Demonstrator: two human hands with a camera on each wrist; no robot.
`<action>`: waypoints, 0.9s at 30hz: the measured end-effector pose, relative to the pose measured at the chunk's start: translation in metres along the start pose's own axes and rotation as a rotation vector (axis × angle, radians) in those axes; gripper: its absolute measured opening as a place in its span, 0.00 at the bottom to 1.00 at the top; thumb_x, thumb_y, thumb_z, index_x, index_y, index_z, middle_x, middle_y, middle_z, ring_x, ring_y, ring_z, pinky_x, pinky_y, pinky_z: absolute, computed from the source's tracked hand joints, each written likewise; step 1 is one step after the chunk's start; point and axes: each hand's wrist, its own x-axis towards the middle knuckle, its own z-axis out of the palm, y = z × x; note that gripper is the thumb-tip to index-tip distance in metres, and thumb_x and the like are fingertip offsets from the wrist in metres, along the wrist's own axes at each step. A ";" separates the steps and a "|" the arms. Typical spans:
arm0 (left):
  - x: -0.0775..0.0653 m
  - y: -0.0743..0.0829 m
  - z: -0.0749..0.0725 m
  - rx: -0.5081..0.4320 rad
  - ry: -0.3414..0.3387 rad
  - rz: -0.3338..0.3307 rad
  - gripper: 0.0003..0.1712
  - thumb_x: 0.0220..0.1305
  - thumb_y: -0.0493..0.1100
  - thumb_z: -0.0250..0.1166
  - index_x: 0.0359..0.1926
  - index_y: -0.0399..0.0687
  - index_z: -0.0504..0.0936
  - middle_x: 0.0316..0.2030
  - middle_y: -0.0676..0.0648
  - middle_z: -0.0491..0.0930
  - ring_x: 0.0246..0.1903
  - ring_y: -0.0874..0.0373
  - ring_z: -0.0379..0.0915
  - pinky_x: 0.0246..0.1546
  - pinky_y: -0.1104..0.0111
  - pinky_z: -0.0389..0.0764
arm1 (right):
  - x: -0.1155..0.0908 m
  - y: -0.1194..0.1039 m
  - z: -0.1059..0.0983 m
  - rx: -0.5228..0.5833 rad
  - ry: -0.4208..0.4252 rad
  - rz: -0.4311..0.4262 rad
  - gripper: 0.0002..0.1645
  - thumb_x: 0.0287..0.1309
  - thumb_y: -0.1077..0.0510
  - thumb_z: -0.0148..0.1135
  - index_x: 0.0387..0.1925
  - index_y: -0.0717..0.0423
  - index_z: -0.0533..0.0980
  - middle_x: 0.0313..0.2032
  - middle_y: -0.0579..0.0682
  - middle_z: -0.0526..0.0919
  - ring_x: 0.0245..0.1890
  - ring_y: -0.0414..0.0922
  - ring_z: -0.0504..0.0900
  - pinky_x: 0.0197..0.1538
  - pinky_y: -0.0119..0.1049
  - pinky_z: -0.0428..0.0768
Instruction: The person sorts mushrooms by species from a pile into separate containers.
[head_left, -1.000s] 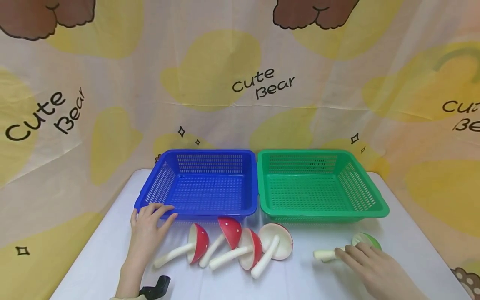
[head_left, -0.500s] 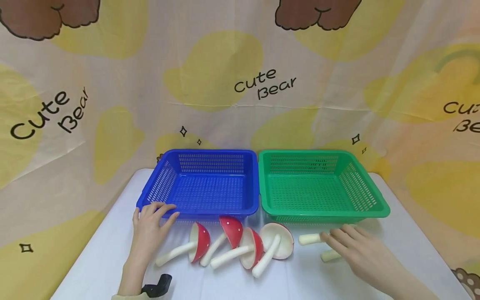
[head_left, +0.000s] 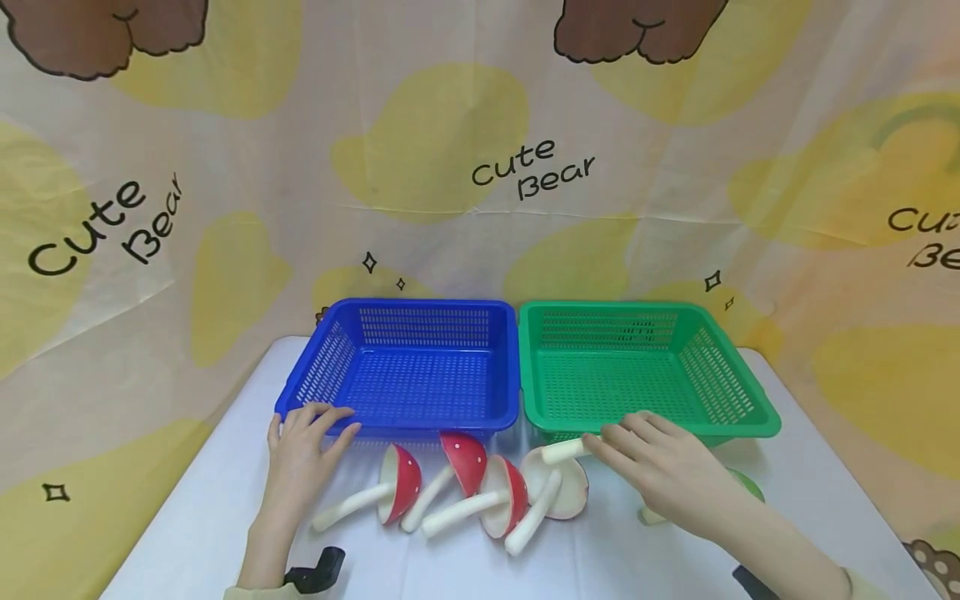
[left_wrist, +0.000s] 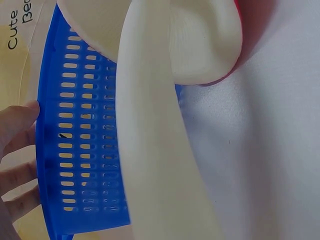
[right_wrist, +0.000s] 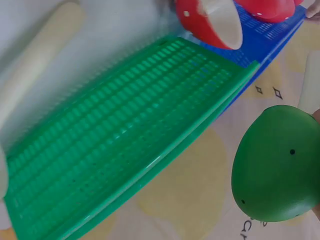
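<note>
My right hand [head_left: 660, 467] holds a green-capped toy mushroom over the near rim of the green basket [head_left: 761, 423]. Its pale stem [head_left: 562, 451] sticks out to the left in the head view, where the hand hides the cap; the right wrist view shows the dark-spotted green cap [right_wrist: 275, 162]. My left hand [head_left: 300, 454] rests on the near left rim of the blue basket [head_left: 442, 432], fingers relaxed and spread. Behind my right forearm lies a second green mushroom [head_left: 746, 483], partly hidden, its stem [right_wrist: 40, 57] in the right wrist view.
Several red-capped toy mushrooms [head_left: 405, 485] lie in a row on the white tablecloth [head_left: 450, 575], before the baskets. One stem [left_wrist: 150, 125] looms large in the left wrist view. A patterned cloth [head_left: 420, 142] hangs behind the baskets, which stand side by side.
My right hand has lifted one green mushroom off the table and carried it left and forward to the green basket's rim. The left hand has stayed at the blue basket.
</note>
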 end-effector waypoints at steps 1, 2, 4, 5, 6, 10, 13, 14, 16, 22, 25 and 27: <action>0.000 0.000 0.000 0.000 -0.002 -0.002 0.15 0.59 0.46 0.68 0.46 0.47 0.83 0.48 0.37 0.78 0.55 0.37 0.64 0.64 0.31 0.44 | 0.005 0.000 0.002 -0.003 0.006 -0.006 0.29 0.43 0.68 0.63 0.52 0.53 0.76 0.39 0.45 0.80 0.40 0.45 0.78 0.47 0.39 0.82; 0.000 0.000 0.000 0.001 -0.002 -0.003 0.15 0.59 0.46 0.68 0.46 0.47 0.83 0.48 0.37 0.78 0.55 0.37 0.64 0.64 0.31 0.44 | 0.011 0.000 0.004 -0.007 0.015 -0.011 0.25 0.49 0.69 0.56 0.51 0.52 0.76 0.38 0.45 0.80 0.40 0.45 0.78 0.47 0.39 0.82; 0.000 -0.001 -0.001 0.003 0.000 -0.001 0.15 0.60 0.46 0.68 0.46 0.47 0.83 0.48 0.37 0.78 0.55 0.37 0.64 0.63 0.30 0.44 | 0.021 0.001 0.009 -0.010 0.026 -0.016 0.23 0.55 0.68 0.47 0.50 0.50 0.76 0.38 0.45 0.81 0.40 0.45 0.79 0.46 0.37 0.82; 0.001 -0.001 -0.001 0.004 0.001 0.000 0.15 0.60 0.46 0.68 0.46 0.47 0.83 0.48 0.37 0.78 0.55 0.37 0.64 0.63 0.30 0.44 | 0.026 0.001 0.011 -0.012 0.028 -0.016 0.21 0.58 0.67 0.48 0.49 0.50 0.76 0.38 0.45 0.81 0.40 0.45 0.79 0.46 0.37 0.82; 0.001 -0.001 -0.001 0.003 0.002 0.001 0.15 0.60 0.46 0.68 0.46 0.47 0.83 0.48 0.37 0.78 0.55 0.37 0.64 0.63 0.30 0.45 | 0.031 0.001 0.013 -0.018 0.027 -0.014 0.19 0.60 0.66 0.50 0.49 0.49 0.77 0.37 0.44 0.81 0.41 0.44 0.79 0.46 0.37 0.82; 0.000 0.000 -0.001 -0.005 0.001 0.004 0.15 0.59 0.46 0.68 0.46 0.47 0.83 0.48 0.37 0.78 0.55 0.38 0.64 0.63 0.30 0.44 | 0.049 0.001 0.021 -0.028 0.028 -0.011 0.30 0.39 0.63 0.77 0.48 0.48 0.78 0.37 0.44 0.82 0.41 0.44 0.80 0.46 0.36 0.83; 0.000 0.000 -0.001 -0.005 -0.004 0.002 0.15 0.60 0.46 0.67 0.46 0.47 0.83 0.48 0.37 0.78 0.55 0.38 0.65 0.63 0.30 0.45 | 0.061 0.003 0.026 -0.043 0.044 -0.025 0.29 0.40 0.63 0.77 0.48 0.47 0.78 0.36 0.43 0.82 0.41 0.44 0.80 0.45 0.35 0.82; 0.000 0.000 -0.001 -0.004 -0.006 0.001 0.15 0.60 0.46 0.67 0.46 0.47 0.83 0.48 0.37 0.78 0.55 0.38 0.65 0.63 0.31 0.45 | 0.065 0.003 0.027 -0.046 0.050 -0.032 0.29 0.41 0.63 0.76 0.48 0.47 0.78 0.36 0.43 0.82 0.41 0.44 0.80 0.45 0.34 0.82; -0.001 0.000 -0.001 -0.002 -0.008 -0.003 0.15 0.59 0.46 0.68 0.46 0.47 0.83 0.48 0.37 0.78 0.55 0.38 0.65 0.63 0.31 0.45 | 0.073 0.003 0.030 -0.047 0.051 -0.048 0.29 0.41 0.62 0.76 0.49 0.48 0.77 0.37 0.43 0.81 0.40 0.43 0.79 0.44 0.33 0.81; -0.001 -0.001 -0.002 0.004 0.006 0.002 0.14 0.59 0.46 0.68 0.46 0.47 0.83 0.48 0.37 0.78 0.54 0.38 0.65 0.63 0.31 0.45 | 0.097 0.006 0.039 -0.026 0.019 -0.064 0.27 0.45 0.64 0.72 0.50 0.47 0.76 0.35 0.42 0.80 0.37 0.42 0.77 0.43 0.31 0.80; -0.001 -0.001 -0.002 0.000 0.008 0.004 0.15 0.59 0.46 0.68 0.46 0.48 0.83 0.48 0.38 0.78 0.54 0.38 0.65 0.64 0.31 0.45 | 0.107 0.008 0.045 -0.009 -0.005 -0.062 0.25 0.48 0.65 0.70 0.49 0.46 0.76 0.35 0.42 0.81 0.37 0.41 0.77 0.40 0.30 0.79; -0.001 0.000 -0.001 0.000 0.007 0.002 0.15 0.59 0.46 0.68 0.46 0.48 0.83 0.48 0.37 0.78 0.55 0.38 0.65 0.64 0.31 0.45 | 0.115 0.009 0.048 -0.010 -0.036 -0.065 0.25 0.49 0.65 0.69 0.50 0.45 0.76 0.36 0.43 0.81 0.38 0.41 0.77 0.40 0.30 0.79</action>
